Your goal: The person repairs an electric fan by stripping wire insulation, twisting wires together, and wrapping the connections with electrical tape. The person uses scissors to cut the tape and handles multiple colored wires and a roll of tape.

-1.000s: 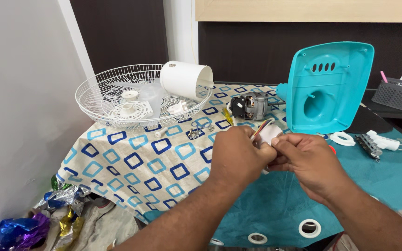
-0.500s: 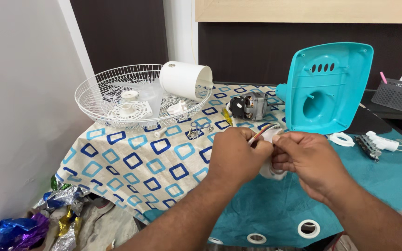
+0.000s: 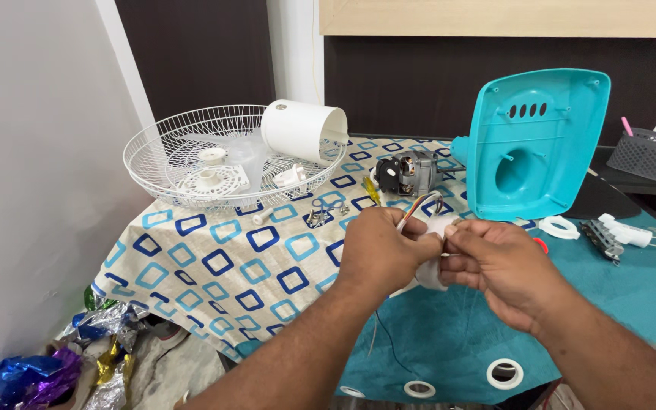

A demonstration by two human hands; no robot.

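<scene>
White part with coloured wires [image 3: 428, 228] sits above the table [image 3: 214, 266], pinched in left hand [image 3: 380, 249] and right hand [image 3: 495, 262]. Fan already dismantled: wire guard [image 3: 191, 156], motor [image 3: 408, 173], turquoise housing [image 3: 537, 140] lie apart. Wiring work appears unfinished.

Small white part [image 3: 428, 262]: mostly hidden between your hands, shape not readable; how your left hand [image 3: 377, 254] and right hand [image 3: 499, 266] grip it cannot be told. Coloured wires [image 3: 413, 209]: lower ends hidden behind your left hand. Thin dark lead [image 3: 389, 342]: upper end lost under your hands. Grey mesh basket [image 3: 651, 154]: cut by right edge. Foil wrappers [image 3: 55, 364]: cut by bottom edge. Small metal bits [image 3: 318, 216] on worktop [image 3: 214, 266]: too small to identify. Motor [image 3: 406, 173]: partly hidden behind turquoise housing [image 3: 537, 144].
</scene>
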